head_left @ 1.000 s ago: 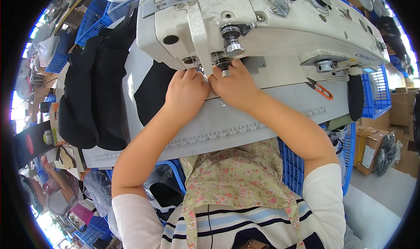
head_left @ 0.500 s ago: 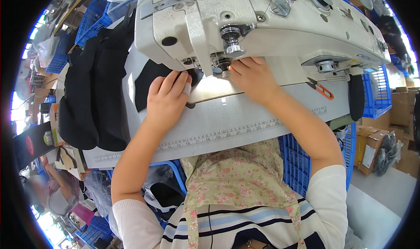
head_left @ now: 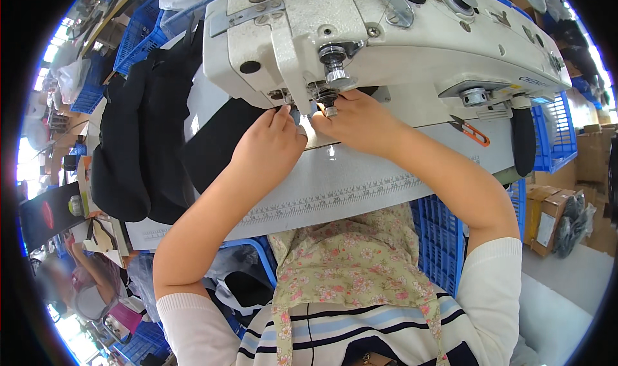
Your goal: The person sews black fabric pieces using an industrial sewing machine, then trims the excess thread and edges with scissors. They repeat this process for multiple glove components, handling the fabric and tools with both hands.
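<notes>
A white sewing machine (head_left: 380, 44) stands over a pale work surface, its needle area lit. My left hand (head_left: 273, 141) is closed at the left of the needle, its fingertips pressed together at the edge of a black fabric piece (head_left: 222, 141). That piece lies flat, running left from under the machine head. Just right of the needle my right hand (head_left: 354, 123) is closed, fingers bent in by the presser foot. What its fingertips hold is hidden. Something dark shows behind this hand, too little of it to name.
Black fabric pieces (head_left: 138, 134) are heaped at the left. Orange-handled thread snips (head_left: 473, 133) lie right of my right forearm. A printed ruler strip (head_left: 335, 197) runs along the surface's near side. Blue crates (head_left: 441, 237) stand below and around; cardboard boxes (head_left: 547, 221) sit at right.
My left hand has moved right, closer to the needle, and turned. My right hand has shifted slightly left and down. The black fabric piece has swung, with more of it showing at the left.
</notes>
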`<state>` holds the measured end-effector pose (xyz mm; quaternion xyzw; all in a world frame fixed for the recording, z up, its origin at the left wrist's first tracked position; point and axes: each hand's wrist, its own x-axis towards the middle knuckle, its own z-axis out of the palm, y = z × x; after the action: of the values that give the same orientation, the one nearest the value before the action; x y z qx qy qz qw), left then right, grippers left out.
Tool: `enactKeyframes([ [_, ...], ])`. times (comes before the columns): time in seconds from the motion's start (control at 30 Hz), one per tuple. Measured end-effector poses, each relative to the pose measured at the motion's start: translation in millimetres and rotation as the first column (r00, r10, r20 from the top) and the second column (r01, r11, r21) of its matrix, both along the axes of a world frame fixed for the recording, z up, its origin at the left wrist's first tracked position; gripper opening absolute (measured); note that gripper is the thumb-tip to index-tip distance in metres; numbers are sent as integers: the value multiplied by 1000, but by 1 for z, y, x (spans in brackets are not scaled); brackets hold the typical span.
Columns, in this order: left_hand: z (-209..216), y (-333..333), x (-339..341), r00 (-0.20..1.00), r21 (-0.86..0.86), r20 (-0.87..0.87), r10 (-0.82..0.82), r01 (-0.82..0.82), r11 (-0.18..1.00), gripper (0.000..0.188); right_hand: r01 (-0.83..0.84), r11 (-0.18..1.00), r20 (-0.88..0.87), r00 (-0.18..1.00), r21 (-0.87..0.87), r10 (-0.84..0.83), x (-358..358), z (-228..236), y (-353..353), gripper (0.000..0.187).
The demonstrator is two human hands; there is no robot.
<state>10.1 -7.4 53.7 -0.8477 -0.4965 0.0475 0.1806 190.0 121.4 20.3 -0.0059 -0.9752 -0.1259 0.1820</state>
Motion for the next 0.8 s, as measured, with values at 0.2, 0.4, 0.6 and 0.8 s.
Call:
enactKeyframes([
  [0.2,-4,-1,3,999,-57,1,32,-32,998,13,37,999,-59,998,10,-37,-1,-5,-5,4],
  [0.4,-7,0,9,995,-172,-14,98,-99,980,14,49,998,-101,994,49,-44,-4,-6,-9,5],
  [0.6,-21,5,14,990,-104,9,139,-138,985,8,41,999,-112,993,-23,-43,-9,-12,-13,5],
  [0.8,-26,9,13,990,52,53,130,-133,990,7,65,996,-89,994,-61,-71,-14,-10,-14,12],
])
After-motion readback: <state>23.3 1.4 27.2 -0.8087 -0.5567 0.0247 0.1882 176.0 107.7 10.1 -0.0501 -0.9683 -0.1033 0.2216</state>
